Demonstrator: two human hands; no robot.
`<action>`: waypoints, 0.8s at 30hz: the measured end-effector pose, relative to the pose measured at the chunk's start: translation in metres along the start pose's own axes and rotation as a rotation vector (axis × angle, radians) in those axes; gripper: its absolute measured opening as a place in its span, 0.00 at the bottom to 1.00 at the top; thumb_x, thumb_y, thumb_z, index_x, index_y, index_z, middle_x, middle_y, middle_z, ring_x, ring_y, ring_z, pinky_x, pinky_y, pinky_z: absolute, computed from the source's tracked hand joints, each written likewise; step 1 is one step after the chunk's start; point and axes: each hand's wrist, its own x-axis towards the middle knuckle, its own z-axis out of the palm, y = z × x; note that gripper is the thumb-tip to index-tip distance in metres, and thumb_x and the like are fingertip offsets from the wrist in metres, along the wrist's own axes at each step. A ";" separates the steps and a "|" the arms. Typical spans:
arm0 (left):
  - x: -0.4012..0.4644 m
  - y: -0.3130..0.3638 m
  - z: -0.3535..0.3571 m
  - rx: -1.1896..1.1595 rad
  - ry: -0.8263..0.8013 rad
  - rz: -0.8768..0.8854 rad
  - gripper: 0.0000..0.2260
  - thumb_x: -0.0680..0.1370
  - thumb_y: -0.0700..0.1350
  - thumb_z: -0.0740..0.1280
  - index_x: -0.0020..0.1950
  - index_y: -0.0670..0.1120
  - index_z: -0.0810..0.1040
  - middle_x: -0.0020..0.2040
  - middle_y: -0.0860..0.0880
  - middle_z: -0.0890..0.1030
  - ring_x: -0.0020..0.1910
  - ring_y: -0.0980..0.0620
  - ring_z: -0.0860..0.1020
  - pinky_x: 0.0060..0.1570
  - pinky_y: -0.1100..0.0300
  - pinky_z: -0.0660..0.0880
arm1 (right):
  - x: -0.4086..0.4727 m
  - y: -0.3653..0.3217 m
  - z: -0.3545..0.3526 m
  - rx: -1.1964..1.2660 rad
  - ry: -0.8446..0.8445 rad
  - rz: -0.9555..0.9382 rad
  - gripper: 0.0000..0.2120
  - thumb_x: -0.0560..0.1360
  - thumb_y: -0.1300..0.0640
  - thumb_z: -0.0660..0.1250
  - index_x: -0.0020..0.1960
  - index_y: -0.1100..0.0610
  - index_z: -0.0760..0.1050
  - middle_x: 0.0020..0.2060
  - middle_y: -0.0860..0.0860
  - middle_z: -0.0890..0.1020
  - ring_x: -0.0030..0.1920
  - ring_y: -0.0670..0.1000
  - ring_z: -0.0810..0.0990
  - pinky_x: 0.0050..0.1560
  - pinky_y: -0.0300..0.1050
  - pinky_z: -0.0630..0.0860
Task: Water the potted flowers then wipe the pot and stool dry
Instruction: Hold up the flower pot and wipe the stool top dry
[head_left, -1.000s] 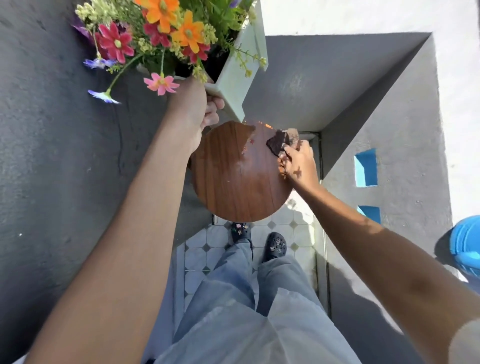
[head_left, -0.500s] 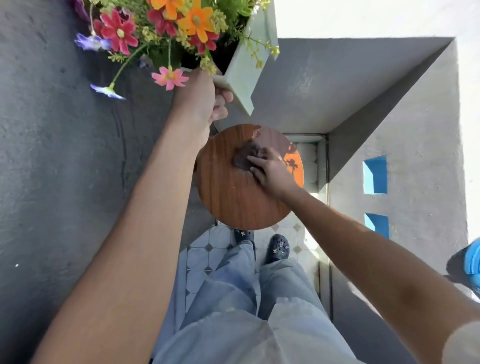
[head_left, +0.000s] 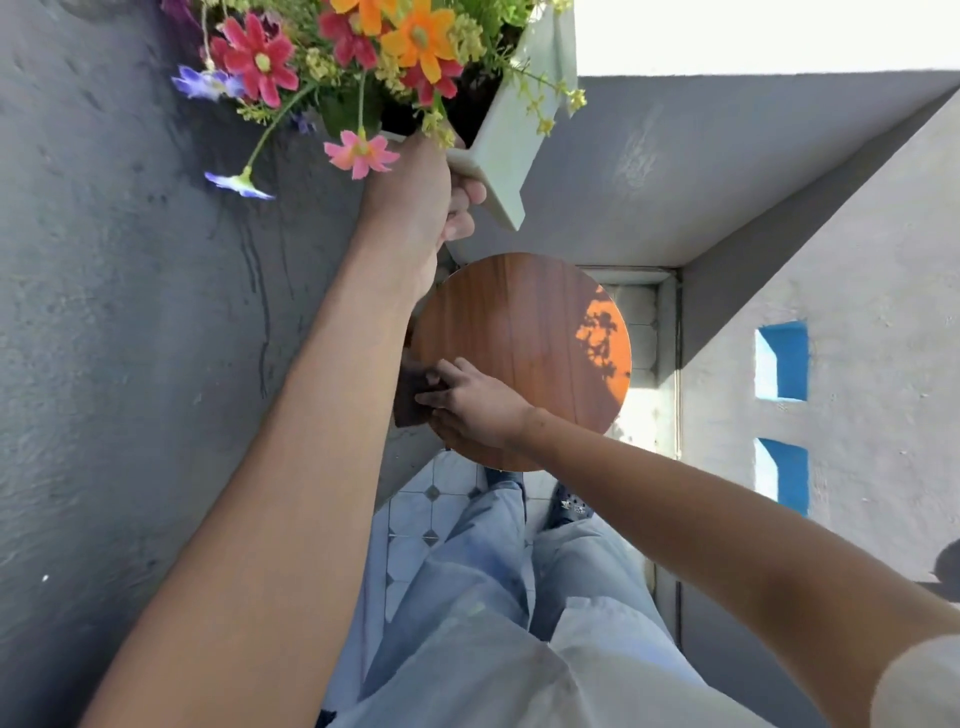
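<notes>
My left hand (head_left: 415, 202) grips the rim of a pale green square pot (head_left: 511, 145) and holds it in the air above the stool, tilted. Red, orange, pink and purple flowers (head_left: 343, 57) spill from the pot. Below it stands a round wooden stool (head_left: 535, 322) with a sunlit patch on its right side. At the stool's near-left edge my right hand (head_left: 467, 402) presses a dark brown cloth (head_left: 410, 395), which is partly hidden behind my left forearm.
A rough grey wall (head_left: 130, 312) runs along the left, streaked with water marks. Another grey wall with blue openings (head_left: 784, 364) stands on the right. Tiled floor (head_left: 436, 514), my jeans and shoes lie below the stool.
My right hand has swept the cloth from the stool's far right, across its middle, to its near-left edge. The pot stays held up in my left hand.
</notes>
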 end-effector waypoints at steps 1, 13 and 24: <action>0.000 0.000 -0.001 0.010 0.001 0.000 0.15 0.75 0.33 0.52 0.33 0.43 0.72 0.27 0.47 0.75 0.25 0.54 0.66 0.20 0.64 0.58 | 0.008 0.013 -0.007 -0.005 0.046 0.077 0.17 0.78 0.57 0.65 0.66 0.54 0.77 0.59 0.56 0.72 0.54 0.58 0.71 0.53 0.54 0.78; -0.008 -0.006 0.003 0.048 0.027 0.017 0.15 0.76 0.34 0.51 0.33 0.44 0.72 0.30 0.46 0.74 0.27 0.54 0.66 0.23 0.64 0.57 | 0.020 0.011 -0.017 0.090 0.044 0.215 0.19 0.78 0.56 0.64 0.68 0.55 0.74 0.63 0.57 0.69 0.57 0.59 0.70 0.60 0.55 0.74; -0.024 -0.038 0.011 0.037 0.051 -0.022 0.14 0.77 0.37 0.51 0.38 0.44 0.72 0.29 0.47 0.73 0.25 0.56 0.67 0.21 0.66 0.58 | -0.052 0.103 -0.066 0.152 0.444 0.828 0.20 0.79 0.52 0.63 0.70 0.51 0.73 0.69 0.59 0.69 0.67 0.59 0.68 0.67 0.48 0.66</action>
